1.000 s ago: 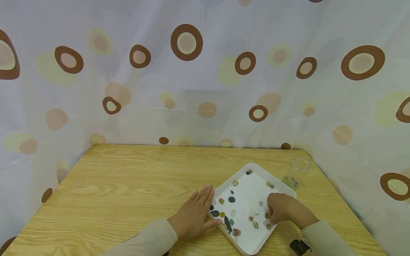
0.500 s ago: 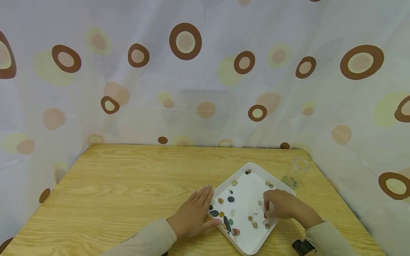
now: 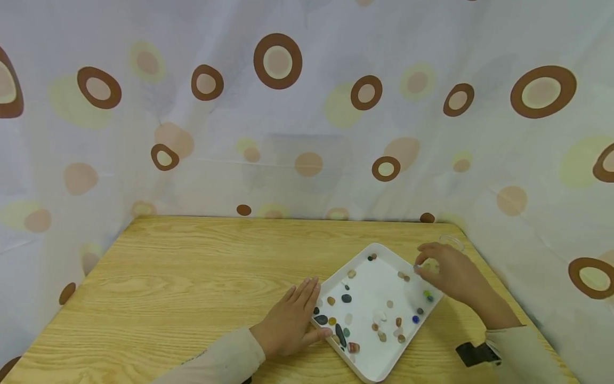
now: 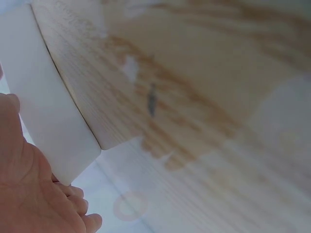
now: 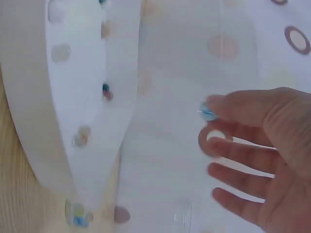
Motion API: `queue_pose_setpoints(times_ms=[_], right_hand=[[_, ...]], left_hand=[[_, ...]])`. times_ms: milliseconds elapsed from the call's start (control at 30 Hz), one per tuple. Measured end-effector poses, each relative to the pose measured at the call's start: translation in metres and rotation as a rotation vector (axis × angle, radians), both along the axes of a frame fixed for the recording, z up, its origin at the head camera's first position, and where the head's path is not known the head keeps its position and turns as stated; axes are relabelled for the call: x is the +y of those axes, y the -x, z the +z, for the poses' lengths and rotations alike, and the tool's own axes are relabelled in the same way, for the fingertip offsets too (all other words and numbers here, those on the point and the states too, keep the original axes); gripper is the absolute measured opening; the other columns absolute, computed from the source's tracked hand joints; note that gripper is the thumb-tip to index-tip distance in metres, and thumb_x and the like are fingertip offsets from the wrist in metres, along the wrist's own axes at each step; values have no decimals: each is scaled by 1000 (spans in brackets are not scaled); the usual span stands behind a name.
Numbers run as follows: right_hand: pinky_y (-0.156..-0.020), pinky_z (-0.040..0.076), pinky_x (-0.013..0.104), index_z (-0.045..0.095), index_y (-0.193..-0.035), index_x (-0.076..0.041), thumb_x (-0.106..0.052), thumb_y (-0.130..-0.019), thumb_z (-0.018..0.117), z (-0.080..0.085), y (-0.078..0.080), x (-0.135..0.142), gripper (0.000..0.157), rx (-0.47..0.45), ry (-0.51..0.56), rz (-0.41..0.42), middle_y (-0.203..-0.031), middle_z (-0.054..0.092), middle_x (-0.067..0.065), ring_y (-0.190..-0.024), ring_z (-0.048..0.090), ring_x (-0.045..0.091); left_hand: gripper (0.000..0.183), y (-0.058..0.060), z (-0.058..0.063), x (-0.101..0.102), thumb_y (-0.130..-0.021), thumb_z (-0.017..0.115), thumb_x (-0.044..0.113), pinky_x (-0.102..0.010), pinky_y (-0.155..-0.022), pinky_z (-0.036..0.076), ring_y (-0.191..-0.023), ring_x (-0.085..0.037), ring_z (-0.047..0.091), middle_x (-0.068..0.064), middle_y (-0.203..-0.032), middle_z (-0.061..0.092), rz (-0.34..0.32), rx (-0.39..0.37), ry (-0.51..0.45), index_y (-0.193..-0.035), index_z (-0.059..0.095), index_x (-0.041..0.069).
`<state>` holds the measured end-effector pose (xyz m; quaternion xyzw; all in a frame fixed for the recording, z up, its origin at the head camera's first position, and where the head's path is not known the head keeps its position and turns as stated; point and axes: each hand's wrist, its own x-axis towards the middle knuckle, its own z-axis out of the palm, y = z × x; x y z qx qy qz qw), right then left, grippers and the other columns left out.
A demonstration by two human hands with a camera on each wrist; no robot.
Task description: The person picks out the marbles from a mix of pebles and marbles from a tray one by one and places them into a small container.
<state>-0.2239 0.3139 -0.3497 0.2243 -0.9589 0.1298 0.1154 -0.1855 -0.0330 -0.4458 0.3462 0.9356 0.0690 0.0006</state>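
The glass jar [image 3: 448, 250] is mostly hidden behind the right hand [image 3: 448, 274], with only its rim and faint wall showing. In the right wrist view a small blue bead [image 5: 208, 113] sits at the fingers [image 5: 233, 109], too blurred to tell how it is held. The pebbles [image 3: 346, 298] on the white tray [image 3: 379, 368] are too small to tell apart by kind. The tray's near corner is cut off by the head view's lower edge. The left hand [image 4: 29, 194] is cut off by the left wrist view's edge.
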Motion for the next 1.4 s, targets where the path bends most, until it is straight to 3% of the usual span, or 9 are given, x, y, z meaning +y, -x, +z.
queue_pose_setpoints(times_ms=[200,300,433,700,1000,1400], right_hand=[[-77,44,62,67,-99,2,-13,-87,71,2,14,36,19,201,123,-156,-118,58,30,-103,53,51],[-58,46,52,66,-102,4,-12,-88,69,0,17,51,22,214,159,-246,-115,58,33,-78,58,44],[-40,31,33,65,-105,6,-14,-91,66,-4,20,61,24,182,173,-305,-115,55,38,-47,44,22],[-37,27,32,64,-110,6,-23,-96,60,-12,24,68,32,130,182,-349,-121,51,39,-40,32,19],[-35,28,30,62,-113,6,-31,-99,55,-18,25,69,40,81,193,-356,-124,48,40,-37,28,15],[-34,27,28,65,-110,4,-24,-98,57,-16,26,67,32,73,184,-361,-123,49,40,-37,27,14]], left_hand=[[89,-1,2,0,-95,21,68,-46,-115,24,-146,-29,16,-17,-159,13,-1,21,11,-152,18,-1],[90,-1,2,1,-95,20,68,-46,-115,25,-146,-30,17,-18,-159,15,-7,39,27,-151,19,-2],[90,0,2,2,-94,18,69,-44,-115,23,-146,-28,16,-16,-159,14,0,36,45,-152,19,-1],[90,0,2,3,-94,19,69,-44,-116,22,-147,-27,14,-15,-160,13,12,18,51,-152,18,0],[91,-1,3,3,-94,20,69,-44,-116,21,-147,-27,13,-14,-160,12,15,-1,49,-152,17,0],[91,-1,4,2,-94,20,69,-45,-116,23,-147,-27,14,-15,-160,12,11,-3,38,-152,18,0]])
